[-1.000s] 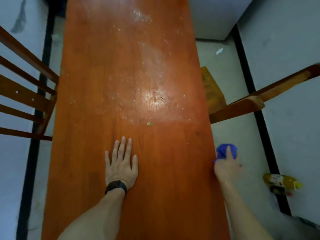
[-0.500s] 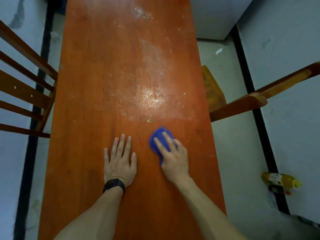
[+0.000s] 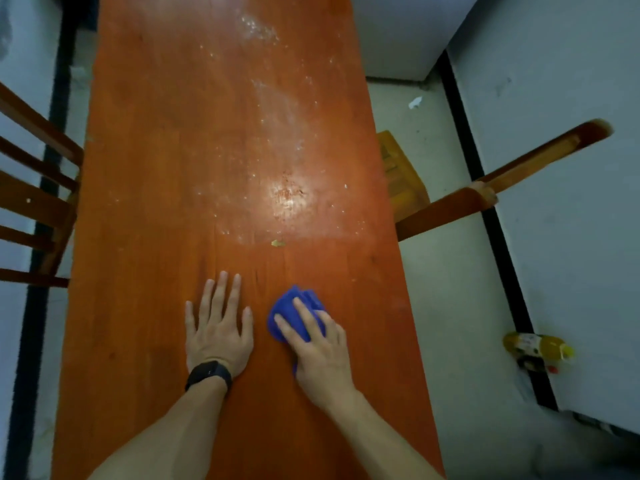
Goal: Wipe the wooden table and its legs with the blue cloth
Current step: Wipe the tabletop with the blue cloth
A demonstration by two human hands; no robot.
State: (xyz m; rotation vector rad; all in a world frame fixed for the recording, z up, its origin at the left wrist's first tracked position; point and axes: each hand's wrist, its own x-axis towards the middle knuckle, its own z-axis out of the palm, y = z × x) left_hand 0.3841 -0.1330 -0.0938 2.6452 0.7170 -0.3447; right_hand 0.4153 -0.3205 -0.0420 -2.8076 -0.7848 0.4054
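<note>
A right hand (image 3: 320, 351) presses a bunched blue cloth (image 3: 298, 306) flat-fingered onto the long orange-brown wooden table (image 3: 166, 174), the left hand (image 3: 218, 327) splayed bare just beside it, and the risk is plain — a hasty sweep could smear the white dusty residue (image 3: 287, 199) and yellowish crumb (image 3: 278, 243) lying beyond the fingertips rather than lift them.

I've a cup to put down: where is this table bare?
Bare wood lies left of the left hand, to the table edge, and right of the cloth under the right hand. The far half is open but smeared white, with a crumb. Crowded: between the hands.
</note>
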